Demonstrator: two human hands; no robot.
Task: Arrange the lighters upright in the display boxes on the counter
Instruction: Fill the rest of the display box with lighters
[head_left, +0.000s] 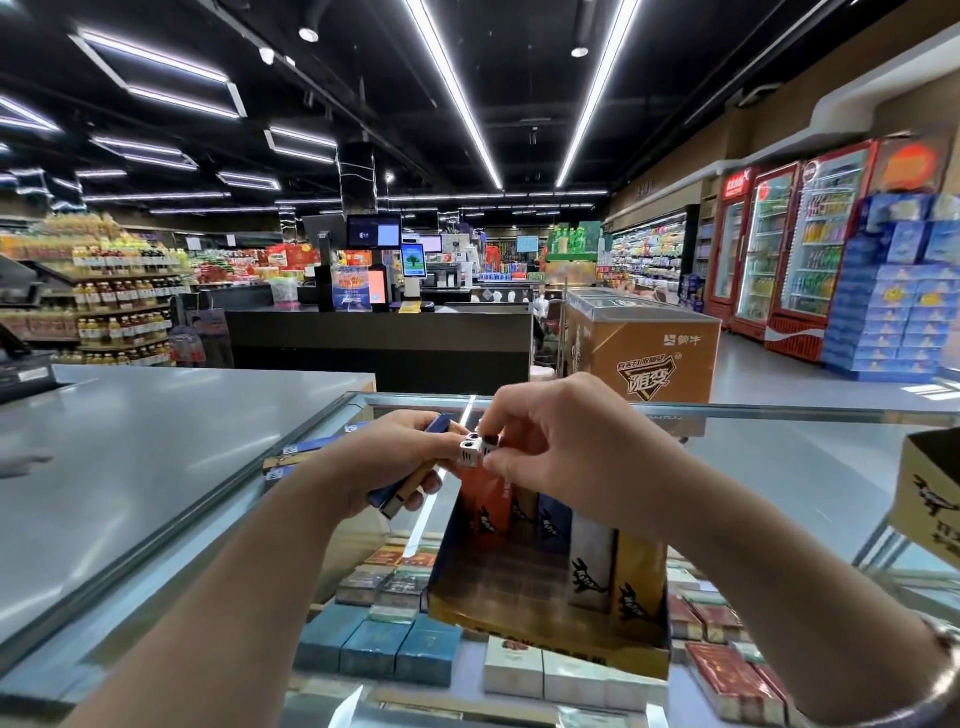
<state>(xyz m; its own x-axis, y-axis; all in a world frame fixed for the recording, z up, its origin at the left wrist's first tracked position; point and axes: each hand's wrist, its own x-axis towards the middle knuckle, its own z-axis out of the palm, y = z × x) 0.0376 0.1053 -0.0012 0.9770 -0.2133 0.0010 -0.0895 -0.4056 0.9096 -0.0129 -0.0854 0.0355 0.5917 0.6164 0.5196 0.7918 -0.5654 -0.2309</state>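
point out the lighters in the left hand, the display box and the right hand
lighters (415, 480), head view, on the tan body below the fingers
display box (550, 631), head view, on its yellow front wall
right hand (566, 441), head view, on the knuckles

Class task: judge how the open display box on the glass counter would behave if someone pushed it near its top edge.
The display box looks like thin card, so it would probably flex. It holds only a few upright lighters, so it is likely light. On the smooth glass counter it might slide, or tip.
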